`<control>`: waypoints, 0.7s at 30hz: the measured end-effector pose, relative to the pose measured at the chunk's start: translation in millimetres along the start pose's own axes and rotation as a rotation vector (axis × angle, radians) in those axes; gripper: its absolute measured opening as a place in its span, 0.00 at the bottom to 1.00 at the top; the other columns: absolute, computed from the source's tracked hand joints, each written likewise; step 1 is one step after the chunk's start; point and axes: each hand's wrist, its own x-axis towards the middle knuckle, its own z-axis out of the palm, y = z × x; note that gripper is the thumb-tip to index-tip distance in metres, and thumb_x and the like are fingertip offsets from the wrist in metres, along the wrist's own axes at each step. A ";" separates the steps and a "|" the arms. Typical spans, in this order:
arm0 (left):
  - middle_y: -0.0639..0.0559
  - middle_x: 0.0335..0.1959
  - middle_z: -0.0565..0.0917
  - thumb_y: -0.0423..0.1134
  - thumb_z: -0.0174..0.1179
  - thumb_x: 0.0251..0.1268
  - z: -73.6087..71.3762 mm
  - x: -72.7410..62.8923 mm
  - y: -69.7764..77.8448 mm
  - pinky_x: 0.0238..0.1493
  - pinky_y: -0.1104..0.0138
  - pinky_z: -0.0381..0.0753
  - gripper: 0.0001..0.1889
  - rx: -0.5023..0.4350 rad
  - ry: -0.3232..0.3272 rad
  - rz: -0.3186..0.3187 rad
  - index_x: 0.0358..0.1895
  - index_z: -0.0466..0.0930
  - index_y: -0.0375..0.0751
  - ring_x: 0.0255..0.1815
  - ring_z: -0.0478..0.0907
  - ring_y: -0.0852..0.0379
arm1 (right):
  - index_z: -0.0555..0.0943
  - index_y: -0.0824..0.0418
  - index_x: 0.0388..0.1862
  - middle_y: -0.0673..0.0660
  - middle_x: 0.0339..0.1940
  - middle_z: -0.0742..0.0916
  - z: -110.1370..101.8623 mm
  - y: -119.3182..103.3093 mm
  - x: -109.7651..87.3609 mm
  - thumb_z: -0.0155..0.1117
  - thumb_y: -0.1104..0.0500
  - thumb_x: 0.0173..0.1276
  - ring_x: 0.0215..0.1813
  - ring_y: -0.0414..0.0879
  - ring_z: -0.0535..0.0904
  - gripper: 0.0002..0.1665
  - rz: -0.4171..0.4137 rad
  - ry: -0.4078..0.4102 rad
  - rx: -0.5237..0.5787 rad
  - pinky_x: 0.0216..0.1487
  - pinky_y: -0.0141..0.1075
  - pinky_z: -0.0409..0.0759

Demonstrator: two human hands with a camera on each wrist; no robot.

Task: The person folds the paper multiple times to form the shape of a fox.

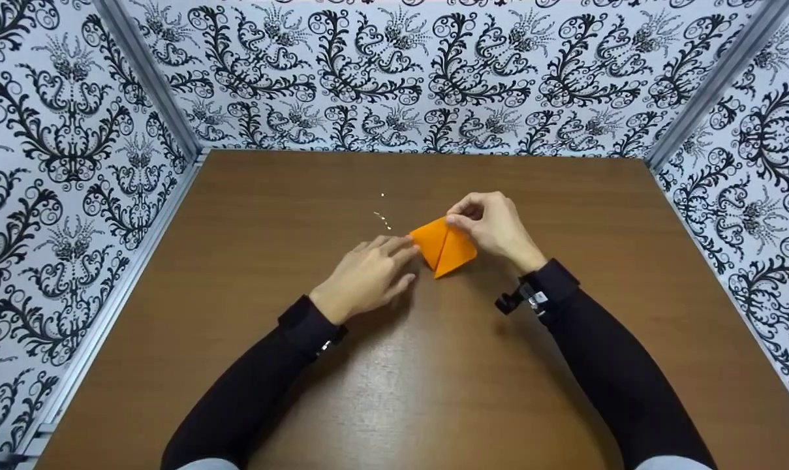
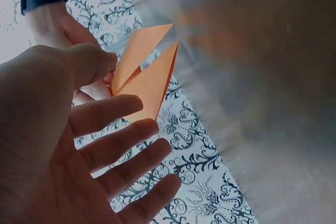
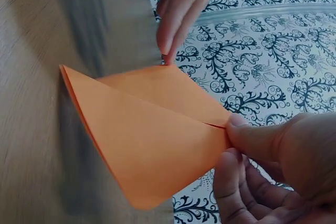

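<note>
A folded piece of orange paper (image 1: 456,251) is held slightly tilted over the brown table, its two flaps meeting along a line down the middle. My right hand (image 1: 496,225) pinches its far corner between thumb and fingers; the right wrist view shows the thumb (image 3: 257,140) on the flap. On the paper's left corner rest the fingertips of my left hand (image 1: 368,274), with fingers nearly straight and thumb apart. The left wrist view shows the left fingers (image 2: 121,142) spread beside the paper (image 2: 149,82), with a gap between its flaps.
The wooden table (image 1: 290,196) has small bright specks (image 1: 384,220) beyond the paper. Patterned white-and-black walls (image 1: 381,78) enclose it at the back and both sides, with metal rails (image 1: 149,78) at the corners. Each wrist wears a black band with a small camera (image 1: 511,301).
</note>
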 end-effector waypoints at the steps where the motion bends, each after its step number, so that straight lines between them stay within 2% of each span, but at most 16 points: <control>1: 0.38 0.87 0.82 0.52 0.63 0.94 -1.1 0.9 -1.7 0.80 0.36 0.88 0.30 0.000 0.008 -0.008 0.86 0.80 0.42 0.83 0.83 0.34 | 0.99 0.55 0.52 0.59 0.46 0.99 -0.4 -0.6 -0.2 0.82 0.53 0.83 0.42 0.50 0.89 0.08 -0.010 0.019 -0.001 0.42 0.28 0.82; 8: 0.36 0.91 0.77 0.54 0.63 0.94 -11.4 7.6 -13.2 0.86 0.34 0.82 0.33 -0.008 0.012 -0.106 0.89 0.76 0.41 0.87 0.79 0.30 | 0.98 0.57 0.51 0.59 0.46 1.00 -1.0 -7.3 -3.2 0.83 0.55 0.82 0.43 0.54 0.93 0.08 -0.086 0.137 0.022 0.42 0.23 0.82; 12: 0.37 0.92 0.75 0.56 0.62 0.94 -13.8 9.8 -18.7 0.91 0.36 0.77 0.35 0.002 0.005 -0.158 0.90 0.74 0.41 0.90 0.77 0.31 | 0.97 0.60 0.50 0.60 0.46 0.99 1.7 -8.3 -5.6 0.83 0.57 0.81 0.42 0.54 0.94 0.08 -0.181 0.200 0.022 0.44 0.20 0.82; 21: 0.38 0.94 0.72 0.58 0.61 0.94 -9.3 9.6 -29.0 0.95 0.37 0.71 0.37 0.018 -0.023 -0.207 0.92 0.71 0.42 0.93 0.74 0.34 | 0.96 0.63 0.48 0.62 0.43 0.96 8.8 -4.3 -11.8 0.82 0.59 0.81 0.38 0.51 0.91 0.07 -0.393 0.298 -0.027 0.43 0.22 0.82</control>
